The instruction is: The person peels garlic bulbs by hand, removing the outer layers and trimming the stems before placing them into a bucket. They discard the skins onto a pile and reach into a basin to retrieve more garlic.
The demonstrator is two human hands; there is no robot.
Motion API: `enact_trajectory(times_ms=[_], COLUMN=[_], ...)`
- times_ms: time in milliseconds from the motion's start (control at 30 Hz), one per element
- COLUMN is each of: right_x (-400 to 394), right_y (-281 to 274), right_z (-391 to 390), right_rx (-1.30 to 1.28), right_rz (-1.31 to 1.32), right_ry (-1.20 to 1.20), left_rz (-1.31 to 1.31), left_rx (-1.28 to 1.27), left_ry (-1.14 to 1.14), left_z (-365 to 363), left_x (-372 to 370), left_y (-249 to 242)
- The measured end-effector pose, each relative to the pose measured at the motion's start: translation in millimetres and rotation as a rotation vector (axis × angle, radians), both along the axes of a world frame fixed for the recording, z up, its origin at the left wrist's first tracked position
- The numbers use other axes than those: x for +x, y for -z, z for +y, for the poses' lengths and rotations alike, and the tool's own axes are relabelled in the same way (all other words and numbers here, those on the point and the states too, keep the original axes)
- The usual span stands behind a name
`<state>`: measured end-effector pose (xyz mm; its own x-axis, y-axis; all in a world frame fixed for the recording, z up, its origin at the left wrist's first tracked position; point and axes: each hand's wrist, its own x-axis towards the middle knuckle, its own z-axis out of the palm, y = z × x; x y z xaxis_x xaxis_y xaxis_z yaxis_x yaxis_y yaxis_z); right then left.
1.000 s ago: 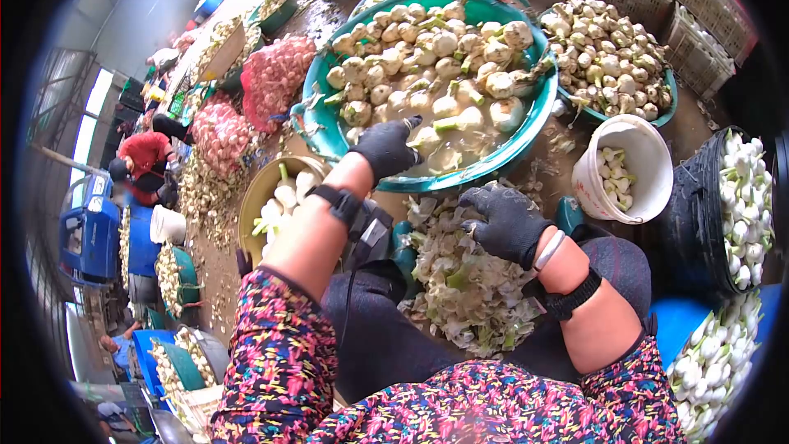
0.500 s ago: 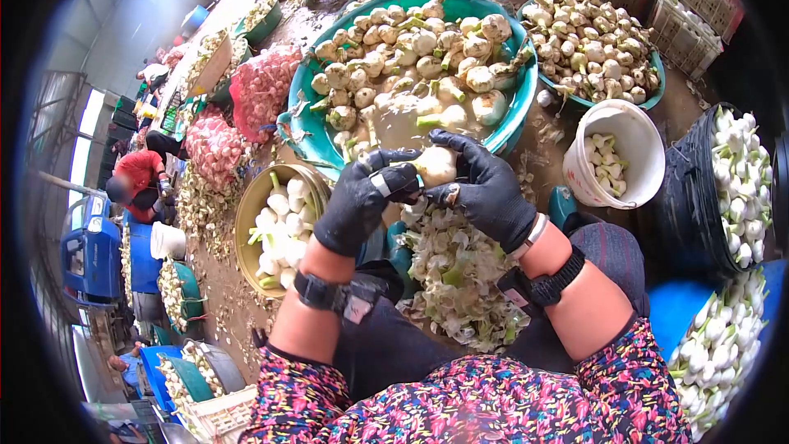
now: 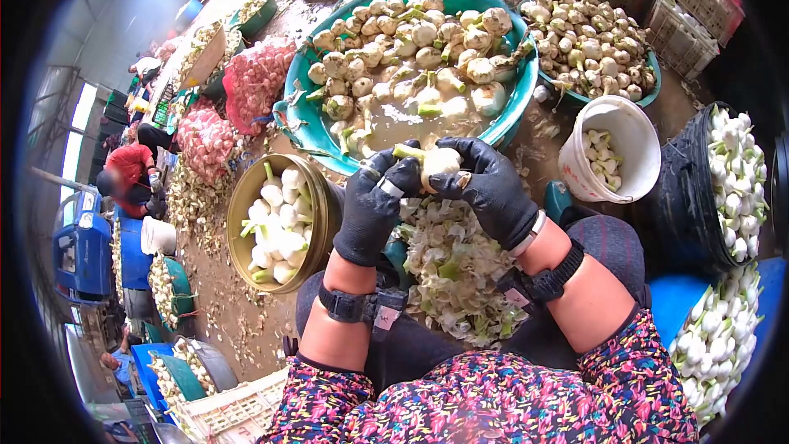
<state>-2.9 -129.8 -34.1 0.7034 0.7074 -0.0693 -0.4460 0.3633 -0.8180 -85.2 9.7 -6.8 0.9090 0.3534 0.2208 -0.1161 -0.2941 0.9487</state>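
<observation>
A pale garlic bulb [image 3: 442, 163] with a short green stem pointing left is held between both black-gloved hands. My left hand [image 3: 378, 201] grips its stem side with bent fingers. My right hand [image 3: 491, 191] has its fingers and thumb closed round the bulb's right side. Just beyond is a green tub [image 3: 297, 127] of bulbs in murky water. Beneath the hands lies a heap of peelings [image 3: 460, 271]. Left of my left hand, a tan bucket [image 3: 237, 238] holds peeled white bulbs.
To the right stand a white bucket [image 3: 649, 166] with some cloves, a black basket [image 3: 686, 189] of white bulbs, and another full green tub [image 3: 649, 94]. Crates [image 3: 678, 37] are at upper right. At left are pink net sacks [image 3: 261, 86] and a person in red [image 3: 131, 173].
The bulb has turned, so its green stem shows more clearly. The view has shifted slightly, and the tan bucket appears larger and less covered by my left arm.
</observation>
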Motion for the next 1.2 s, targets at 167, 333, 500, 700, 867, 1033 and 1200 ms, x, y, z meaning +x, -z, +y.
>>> enact_trajectory(times_ms=[167,333,500,700,867,1033,1200], right_x=[-6,0,-3,-7,-8,5,4], right_y=[3,10,0,-3,5,3,-1], right_z=[-1,-1,-3,0,2,-6,-10], right_rx=[-0.049,0.112,0.070,0.098,0.000,0.089,0.099], right_rz=[0.041,0.258,0.104,0.020,-0.041,0.449,0.577], right_ry=[-0.044,-0.156,-0.098,-0.003,0.006,-0.358,-0.672], left_rz=[0.082,-0.059,-0.189,0.109,0.209,0.189,0.040], left_rx=[-0.001,0.359,1.140,-0.108,-0.190,-0.319,0.125], left_ry=[-0.037,0.050,0.092,0.070,0.090,0.026,0.082], left_z=[8,25,30,4,6,10,5], left_x=[-3,-9,-11,-7,-7,-7,-8], left_y=[3,22,14,-6,-5,11,7])
